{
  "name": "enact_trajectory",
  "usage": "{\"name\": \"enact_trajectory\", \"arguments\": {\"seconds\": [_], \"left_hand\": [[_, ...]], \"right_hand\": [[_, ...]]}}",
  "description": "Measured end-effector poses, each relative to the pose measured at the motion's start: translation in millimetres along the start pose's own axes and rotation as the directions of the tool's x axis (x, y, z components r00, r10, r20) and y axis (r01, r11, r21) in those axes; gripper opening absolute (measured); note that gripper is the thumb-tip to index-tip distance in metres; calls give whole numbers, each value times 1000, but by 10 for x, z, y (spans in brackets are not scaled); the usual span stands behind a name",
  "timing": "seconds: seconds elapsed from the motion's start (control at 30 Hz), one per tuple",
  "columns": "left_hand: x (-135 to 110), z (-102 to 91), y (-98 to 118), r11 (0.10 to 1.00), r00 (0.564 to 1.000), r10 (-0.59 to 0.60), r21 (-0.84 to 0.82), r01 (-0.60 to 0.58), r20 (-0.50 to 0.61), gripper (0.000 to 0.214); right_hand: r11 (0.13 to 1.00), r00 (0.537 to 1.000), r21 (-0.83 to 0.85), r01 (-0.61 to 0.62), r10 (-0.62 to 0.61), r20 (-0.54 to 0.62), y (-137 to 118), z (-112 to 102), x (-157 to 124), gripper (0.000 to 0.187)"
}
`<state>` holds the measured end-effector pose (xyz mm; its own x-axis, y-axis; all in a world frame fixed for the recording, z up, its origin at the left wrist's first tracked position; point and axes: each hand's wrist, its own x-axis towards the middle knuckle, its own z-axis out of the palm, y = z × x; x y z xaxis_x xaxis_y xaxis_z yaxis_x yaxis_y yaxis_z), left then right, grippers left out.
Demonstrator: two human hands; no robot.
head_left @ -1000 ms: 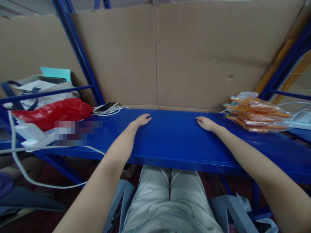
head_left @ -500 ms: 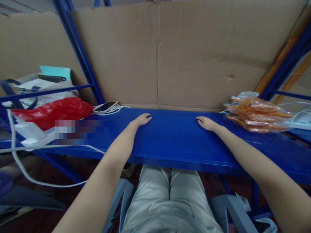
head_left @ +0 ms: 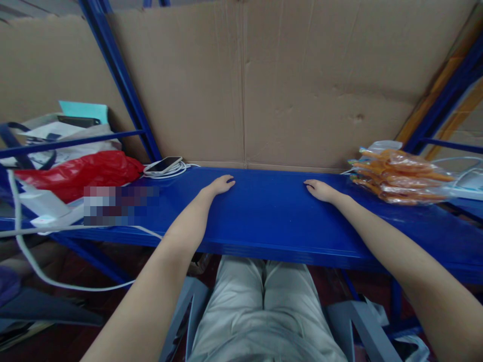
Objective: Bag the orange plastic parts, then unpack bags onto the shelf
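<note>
My left hand (head_left: pixel 219 185) lies palm down on the blue shelf (head_left: pixel 271 221), fingers together and flat, holding nothing. My right hand (head_left: pixel 320 190) rests the same way a little to the right, also with nothing in it. Bare blue shelf lies between the two hands. A stack of clear bags with orange contents (head_left: pixel 400 176) sits to the right of my right hand, apart from it. A phone (head_left: pixel 164 165) on a coil of white cable lies left of my left hand.
A cardboard sheet (head_left: pixel 294 85) closes the back of the shelf. A red plastic bag (head_left: pixel 79 173), white boxes and a white cable (head_left: pixel 33 261) crowd the left end. Blue rack posts (head_left: pixel 121 85) rise at the left and right. My knees show below the shelf edge.
</note>
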<state>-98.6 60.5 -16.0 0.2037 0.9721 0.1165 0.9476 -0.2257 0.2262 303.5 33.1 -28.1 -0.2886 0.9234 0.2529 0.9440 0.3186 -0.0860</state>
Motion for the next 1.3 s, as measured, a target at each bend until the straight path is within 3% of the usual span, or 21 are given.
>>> {"name": "enact_trajectory", "arguments": {"seconds": [0.43, 0.57, 0.67, 0.8, 0.9, 0.97, 1.1, 1.3], "left_hand": [[-2, 4, -13, 1000, 1000, 5, -10, -6, -16, 53], [-36, -31, 15, 1000, 1000, 6, -2, -6, 4, 54], [-51, -43, 33, 1000, 1000, -4, 3, 4, 11, 56], [-48, -38, 33, 1000, 1000, -9, 6, 9, 10, 55], [-35, -25, 17, 1000, 1000, -1, 0, 1, 1, 55], [-26, -17, 4, 1000, 1000, 4, 2, -4, -7, 55], [-20, -15, -7, 1000, 1000, 12, 17, -11, -11, 54], [-31, -26, 6, 1000, 1000, 11, 11, -11, 4, 56]], "right_hand": [[999, 999, -33, 19, -20, -25, -47, -55, -39, 45], [995, 976, -88, 46, -63, -207, -64, -263, -98, 44], [995, 889, -103, -12, -36, -456, -30, -526, -179, 43], [968, 672, -55, -244, 128, -729, 120, -855, -351, 42], [890, 491, 78, -450, 319, -811, 339, -934, -473, 45], [821, 427, 168, -545, 444, -788, 505, -903, -527, 53], [703, 367, 278, -654, 617, -696, 736, -815, -568, 44], [634, 287, 366, -682, 691, -664, 768, -879, -533, 37]]}}
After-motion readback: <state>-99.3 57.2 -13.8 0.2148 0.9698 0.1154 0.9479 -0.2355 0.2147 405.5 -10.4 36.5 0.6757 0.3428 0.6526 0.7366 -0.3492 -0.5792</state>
